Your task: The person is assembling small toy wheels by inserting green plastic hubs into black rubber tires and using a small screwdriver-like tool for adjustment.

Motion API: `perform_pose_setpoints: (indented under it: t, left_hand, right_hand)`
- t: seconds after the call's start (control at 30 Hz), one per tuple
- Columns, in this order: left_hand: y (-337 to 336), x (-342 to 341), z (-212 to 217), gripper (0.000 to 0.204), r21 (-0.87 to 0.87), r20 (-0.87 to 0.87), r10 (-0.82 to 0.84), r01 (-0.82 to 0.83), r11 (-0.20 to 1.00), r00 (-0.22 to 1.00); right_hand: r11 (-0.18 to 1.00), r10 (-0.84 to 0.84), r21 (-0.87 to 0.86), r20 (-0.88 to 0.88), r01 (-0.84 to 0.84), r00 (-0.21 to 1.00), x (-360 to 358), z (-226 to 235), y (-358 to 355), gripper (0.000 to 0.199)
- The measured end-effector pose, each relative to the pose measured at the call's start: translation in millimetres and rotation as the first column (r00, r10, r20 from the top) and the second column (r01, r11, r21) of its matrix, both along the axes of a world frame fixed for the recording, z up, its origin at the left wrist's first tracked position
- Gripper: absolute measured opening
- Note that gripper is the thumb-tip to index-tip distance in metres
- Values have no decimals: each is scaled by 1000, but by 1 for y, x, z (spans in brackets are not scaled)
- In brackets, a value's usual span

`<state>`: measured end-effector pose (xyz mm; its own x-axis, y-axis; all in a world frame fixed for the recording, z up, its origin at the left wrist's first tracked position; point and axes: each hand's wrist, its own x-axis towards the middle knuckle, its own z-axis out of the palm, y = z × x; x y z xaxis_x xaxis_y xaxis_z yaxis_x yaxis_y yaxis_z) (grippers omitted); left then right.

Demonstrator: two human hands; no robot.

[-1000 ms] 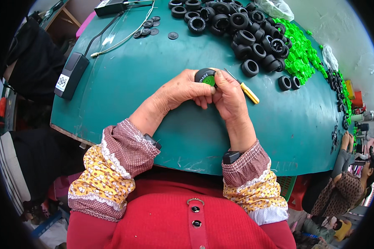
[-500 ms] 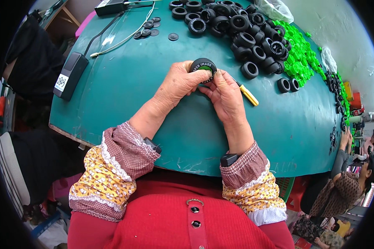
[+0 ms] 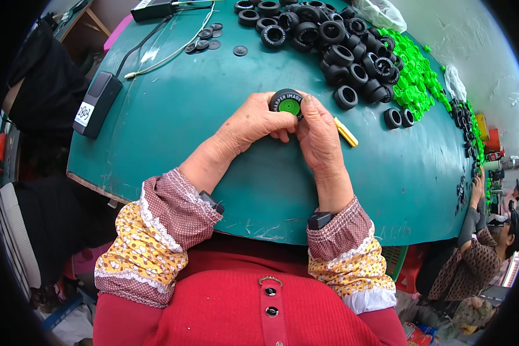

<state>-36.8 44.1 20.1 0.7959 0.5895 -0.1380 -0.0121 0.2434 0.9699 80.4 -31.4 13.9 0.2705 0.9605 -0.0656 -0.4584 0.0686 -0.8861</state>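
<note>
Between both hands, above the green tabletop [image 3: 213, 190], is a small black toy tyre [image 3: 278, 102] with a green hub [image 3: 289, 106] inside its ring. My left hand [image 3: 249, 124] grips the tyre's left side, its thumb along the lower edge. On the other side my right hand [image 3: 320, 130] pinches the rim with thumb and fingers. The hub's face is turned up and lies within the tyre. Just beyond my right hand lies a tool with a yellow handle [image 3: 346, 132]; the hand hides its other end.
A heap of black tyres [image 3: 340, 55] fills the far side, beside a pile of green hubs [image 3: 412, 81]. Flat black discs [image 3: 202, 44] lie far left, near a black box [image 3: 98, 104] with a cable. A co-worker [image 3: 473, 259] works at the right edge.
My left thumb has slid down off the hub, so more of its green face shows. My right hand has closed in on the tyre's right rim. The co-worker's hands have shifted slightly.
</note>
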Motion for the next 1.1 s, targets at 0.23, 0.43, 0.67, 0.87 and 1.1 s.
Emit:
perform_pose_setpoints:
  t: [0.23, 0.43, 0.67, 0.87, 1.1]
  left_hand:
    - [0, 1, -1, 21, -99, 53, -13, 18, 995, 999]
    - [-1, 4, -6, 19, -105, 50, -50, 55, 993, 998]
    - [-4, 2, 1, 17, -64, -17, -113, 112, 992, 993]
    - [-4, 2, 2, 17, -19, -50, -147, 147, 989, 988]
    - [1, -4, 5, 16, 1, -68, -159, 159, 987, 985]
  right_hand:
    - [999, 16, 36, 120, -20, 993, -1, 3, -1, 32]
    - [1000, -19, 4, 113, 18, 993, 3, -3, -1, 30]
    - [999, 31, -41, -31, -32, 999, 7, 1, -5, 27]
    - [997, 52, -56, -75, -56, 996, 12, -1, -5, 27]
    - [989, 142, -16, -137, -145, 980, 12, -2, -2, 28]
